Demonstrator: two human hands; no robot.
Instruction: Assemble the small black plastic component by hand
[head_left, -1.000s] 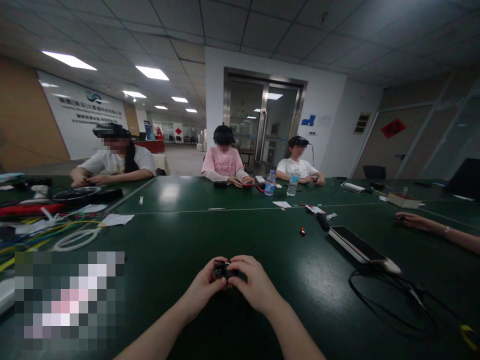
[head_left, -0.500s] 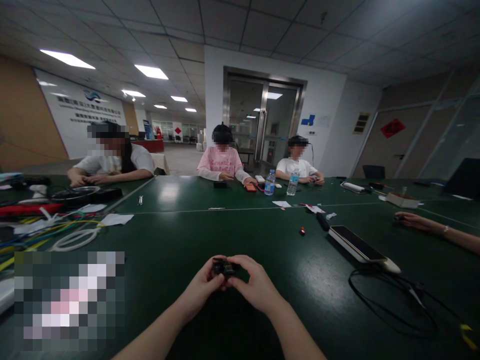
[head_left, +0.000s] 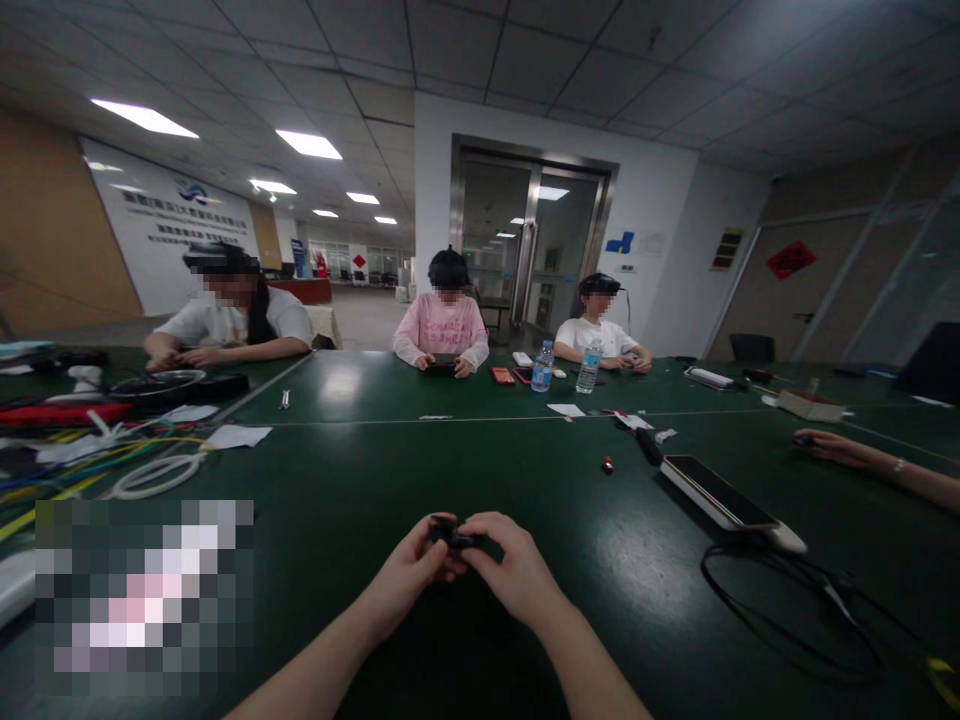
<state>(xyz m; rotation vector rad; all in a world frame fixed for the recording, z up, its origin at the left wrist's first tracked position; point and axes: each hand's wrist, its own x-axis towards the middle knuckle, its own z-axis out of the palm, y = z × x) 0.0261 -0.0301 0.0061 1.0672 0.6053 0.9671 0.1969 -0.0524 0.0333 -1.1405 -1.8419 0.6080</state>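
Above the near middle of the dark green table (head_left: pixel 360 480), my left hand (head_left: pixel 415 560) has its fingers wrapped round a small black object (head_left: pixel 445 529). My right hand (head_left: pixel 504 553) pinches the right side of the same object between thumb and fingers. The object is dark and small, so its details cannot be made out. Both hands are close together, with their fingertips near each other. A small red item (head_left: pixel 607 465) lies on the table beyond my right hand.
Cables (head_left: pixel 154 475) and a red tool (head_left: pixel 67 414) crowd the left. A phone on a white device (head_left: pixel 720 492) and a black cable (head_left: pixel 787 610) lie right. Two bottles (head_left: pixel 542 368) stand farther back. Three people sit opposite; another person's hand (head_left: pixel 832 445) is at right.
The black object has turned a little between my hands, and my right fingers have shifted on it. Across the table, the person in pink has brought both hands to a black box.
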